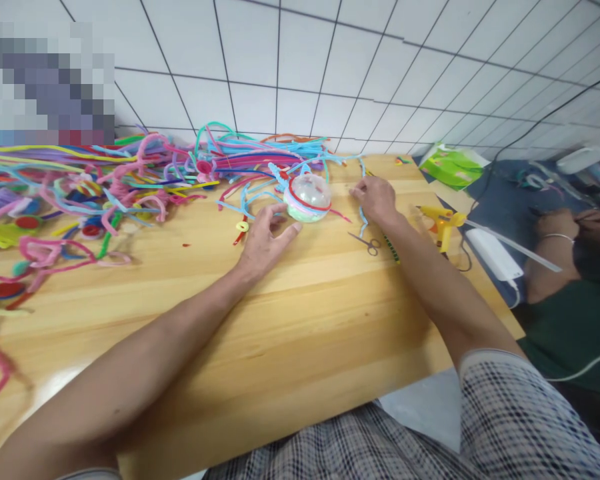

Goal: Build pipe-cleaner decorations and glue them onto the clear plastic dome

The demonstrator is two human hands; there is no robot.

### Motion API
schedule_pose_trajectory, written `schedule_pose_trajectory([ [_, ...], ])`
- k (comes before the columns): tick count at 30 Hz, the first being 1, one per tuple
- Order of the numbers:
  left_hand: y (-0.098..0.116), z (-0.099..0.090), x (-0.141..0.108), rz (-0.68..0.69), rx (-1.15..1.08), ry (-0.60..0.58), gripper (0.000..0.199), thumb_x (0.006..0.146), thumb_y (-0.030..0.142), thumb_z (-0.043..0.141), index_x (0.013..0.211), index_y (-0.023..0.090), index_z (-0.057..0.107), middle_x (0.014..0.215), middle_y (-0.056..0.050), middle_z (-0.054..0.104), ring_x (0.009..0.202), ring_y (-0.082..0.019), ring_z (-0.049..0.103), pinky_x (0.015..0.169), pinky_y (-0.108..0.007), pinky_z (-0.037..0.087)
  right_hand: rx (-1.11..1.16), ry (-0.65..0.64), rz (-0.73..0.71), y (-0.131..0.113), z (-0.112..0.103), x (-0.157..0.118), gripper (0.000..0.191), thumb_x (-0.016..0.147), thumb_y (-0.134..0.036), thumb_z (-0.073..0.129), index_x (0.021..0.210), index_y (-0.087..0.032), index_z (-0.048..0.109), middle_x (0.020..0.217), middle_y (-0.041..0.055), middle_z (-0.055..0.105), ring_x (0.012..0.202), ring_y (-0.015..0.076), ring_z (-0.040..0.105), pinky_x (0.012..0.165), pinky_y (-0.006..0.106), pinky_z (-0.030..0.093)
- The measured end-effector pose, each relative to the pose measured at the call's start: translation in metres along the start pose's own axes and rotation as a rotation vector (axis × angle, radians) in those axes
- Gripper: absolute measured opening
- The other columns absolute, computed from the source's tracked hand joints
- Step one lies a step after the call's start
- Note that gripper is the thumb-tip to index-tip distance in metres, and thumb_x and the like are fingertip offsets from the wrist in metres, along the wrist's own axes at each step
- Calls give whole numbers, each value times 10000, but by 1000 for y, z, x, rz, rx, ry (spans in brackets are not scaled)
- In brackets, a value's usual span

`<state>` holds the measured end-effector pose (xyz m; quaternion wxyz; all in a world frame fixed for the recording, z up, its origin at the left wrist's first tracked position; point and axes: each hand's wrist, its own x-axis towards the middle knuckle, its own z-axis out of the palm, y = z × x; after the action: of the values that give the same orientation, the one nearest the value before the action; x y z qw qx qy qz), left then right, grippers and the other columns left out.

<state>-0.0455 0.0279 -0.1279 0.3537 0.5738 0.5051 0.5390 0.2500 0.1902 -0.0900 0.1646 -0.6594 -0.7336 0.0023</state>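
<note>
From my head view, my hands are apart on either side of the ball (310,195), which sits on the table (300,333) with a red band around it. My left hand (266,241) is spread just beside the ball; whether the fingertips touch it, I can't tell. My right hand (379,198) is curled near a blue strand (364,217), and I can't tell if it grips anything.

Loose stems (145,160) are heaped along the wall to my left, reaching behind the ball. Scissors (370,244) lie between me and my right fingers; the glue gun (445,223) is beyond my right forearm. A co-worker's arm (553,257) shows at far right.

My forearm partly covers a green-and-black strip (392,251). The heap is too tangled to separate, the upper left corner is pixelated, and the co-worker is cut off by the edge.
</note>
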Motion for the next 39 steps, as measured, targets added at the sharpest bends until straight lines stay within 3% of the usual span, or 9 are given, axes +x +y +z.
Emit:
schedule_pose_trajectory([
  [14, -1, 0, 1, -4, 27, -7, 498, 944, 488, 820, 1356, 256, 665, 1342, -104, 755, 1202, -290, 754, 1077, -498, 600, -79, -74, -29, -5, -4, -6, 249, 1058, -274, 570, 998, -170, 789, 1176, 211, 823, 1164, 361, 729, 1014, 449, 555],
  [22, -7, 0, 3, 26, 3, -9, 459, 954, 458, 834, 1348, 287, 671, 1350, -89, 752, 1195, -272, 754, 1039, -458, 626, -2, -69, -17, -12, -14, -14, 159, 944, -282, 742, 1039, -167, 795, 1153, 185, 829, 1110, 347, 741, 1001, 447, 568],
  [28, -6, 2, 3, 15, -14, -1, 491, 942, 487, 837, 1350, 269, 672, 1376, -108, 744, 1183, -275, 748, 1039, -469, 617, 2, -36, 32, -16, -22, -16, 312, 1073, -333, 544, 904, -192, 766, 1179, 223, 819, 1184, 384, 728, 1072, 512, 553],
  [32, -7, 3, 3, 13, -34, 5, 502, 927, 492, 855, 1346, 279, 678, 1361, -103, 751, 1187, -278, 748, 1031, -462, 620, 275, -1, -11, -31, -24, -18, 221, 1031, -353, 594, 999, -209, 758, 1156, 139, 830, 1127, 312, 738, 1057, 463, 569],
  [36, -7, 1, 4, 12, -43, -2, 519, 943, 500, 841, 1386, 284, 679, 1390, -107, 753, 1201, -284, 751, 1060, -480, 624, 713, -157, -59, -56, -19, -27, 335, 1026, -527, 641, 1093, -221, 761, 1185, 84, 825, 1110, 255, 756, 987, 392, 613],
  [39, -3, -1, 5, 15, -43, -33, 528, 970, 515, 799, 1425, 278, 673, 1434, -111, 752, 1248, -298, 745, 1124, -514, 601, 935, -291, -55, -71, -16, -39, 452, 980, -661, 690, 1102, -232, 767, 1205, 83, 824, 1140, 262, 768, 1001, 409, 643],
])
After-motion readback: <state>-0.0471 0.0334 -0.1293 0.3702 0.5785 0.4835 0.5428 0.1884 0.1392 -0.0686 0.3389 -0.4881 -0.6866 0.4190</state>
